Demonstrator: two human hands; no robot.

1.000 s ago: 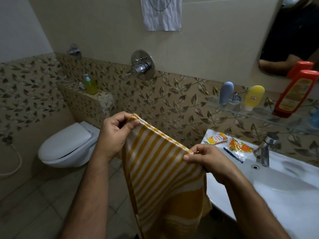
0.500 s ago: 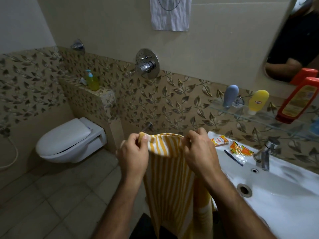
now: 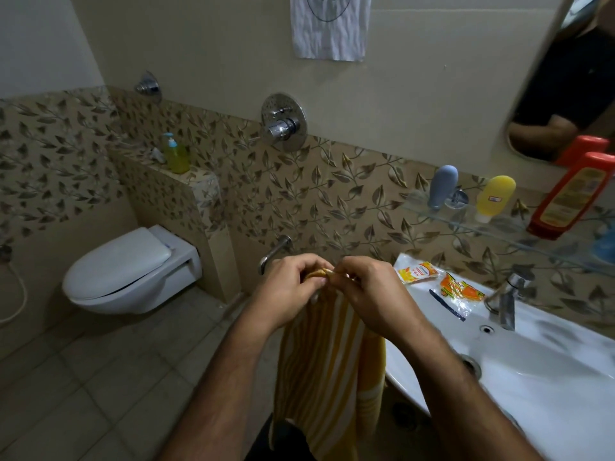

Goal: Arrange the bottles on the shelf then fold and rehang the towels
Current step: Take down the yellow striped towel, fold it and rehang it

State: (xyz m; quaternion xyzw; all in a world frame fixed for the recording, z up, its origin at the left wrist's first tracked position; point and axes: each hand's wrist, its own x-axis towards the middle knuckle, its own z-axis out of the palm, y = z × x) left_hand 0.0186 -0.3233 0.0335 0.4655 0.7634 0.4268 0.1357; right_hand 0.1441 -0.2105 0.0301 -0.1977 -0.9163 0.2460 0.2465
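Note:
A yellow and white striped towel [image 3: 327, 371] hangs folded lengthwise below my hands. My left hand [image 3: 289, 291] and my right hand [image 3: 371, 294] pinch its top corners, pressed together in front of me beside the sink. On the glass shelf [image 3: 499, 224] at the right stand a grey bottle [image 3: 441, 186], a yellow bottle [image 3: 493, 197] upside down on its cap, and an orange-red bottle [image 3: 570, 197]. A white cloth [image 3: 331, 26] hangs high on the wall.
A white sink [image 3: 549, 371] with a tap [image 3: 507, 301] is at the right, sachets [image 3: 439, 281] on its rim. A wall spout [image 3: 274, 252] sticks out behind my hands. A toilet [image 3: 129, 271] is at the left, a green pump bottle [image 3: 175, 154] on the ledge above.
My hands have come together from wide apart, bringing the towel's two top corners to meet and folding it in half lengthwise. The towel has dropped lower.

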